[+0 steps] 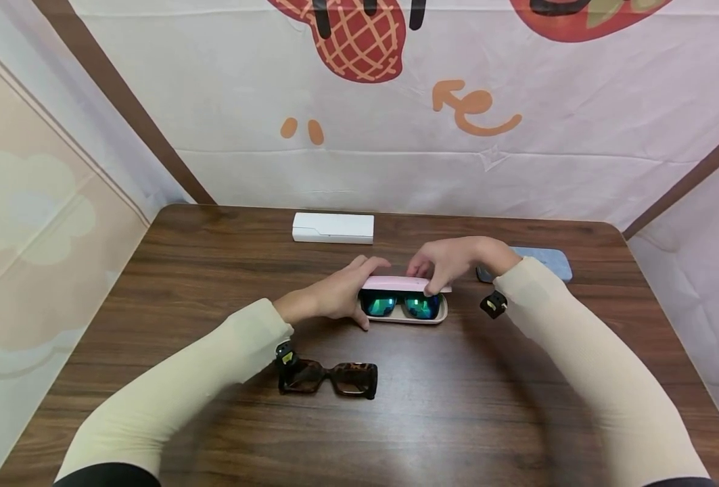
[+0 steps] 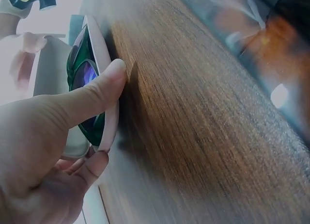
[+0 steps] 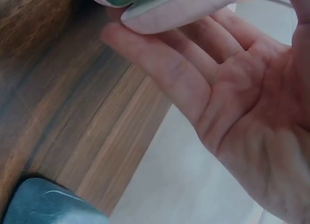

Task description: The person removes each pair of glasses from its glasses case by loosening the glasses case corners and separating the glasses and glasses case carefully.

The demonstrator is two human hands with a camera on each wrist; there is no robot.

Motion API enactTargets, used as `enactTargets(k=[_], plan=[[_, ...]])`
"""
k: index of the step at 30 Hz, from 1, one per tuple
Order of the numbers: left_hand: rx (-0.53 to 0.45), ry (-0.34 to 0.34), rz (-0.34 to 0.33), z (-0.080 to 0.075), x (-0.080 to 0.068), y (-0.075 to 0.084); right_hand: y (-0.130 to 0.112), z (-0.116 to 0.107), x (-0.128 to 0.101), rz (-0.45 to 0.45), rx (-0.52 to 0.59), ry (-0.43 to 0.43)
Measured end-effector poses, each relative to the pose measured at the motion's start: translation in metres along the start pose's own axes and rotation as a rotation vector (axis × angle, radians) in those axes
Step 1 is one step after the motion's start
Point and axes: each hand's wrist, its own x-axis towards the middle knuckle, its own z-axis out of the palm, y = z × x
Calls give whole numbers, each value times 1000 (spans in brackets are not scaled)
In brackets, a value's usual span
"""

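A pink glasses case (image 1: pixel 389 282) stands partly open near the middle of the table, its lid raised. Inside lie dark sunglasses with blue-green mirrored lenses (image 1: pixel 422 308). My left hand (image 1: pixel 337 291) grips the case's left end; in the left wrist view its thumb (image 2: pixel 94 95) lies across the front rim and the other fingers are at the end. From above, my right hand (image 1: pixel 447 262) holds the lid near its right end, between thumb and fingers. In the right wrist view the lid's edge (image 3: pixel 169 15) rests against the fingers.
Tortoiseshell sunglasses (image 1: pixel 354 380) lie on the wooden table (image 1: pixel 444 406) in front, beside the left wrist camera. A white case (image 1: pixel 333 228) is at the back. A blue case (image 1: pixel 550 262) sits at the back right, partly hidden by my right arm. A printed curtain hangs behind.
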Motion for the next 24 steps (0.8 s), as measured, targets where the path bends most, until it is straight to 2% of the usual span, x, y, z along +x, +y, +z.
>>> enactTargets(k=[4,11,15,18,24], plan=[[-13,4,-10,0,-3,1,5,1,-2,5,65,-13],[-35,27,-1,1,-9,4,15,4,-4,-34,100,10],[-50,41,1,1,-11,2,22,6,-6,-56,172,61],[-59,54,11,1,-12,0,27,8,-8,-46,245,114],[-34,50,31,2,-13,0,36,14,-12,-27,366,169]])
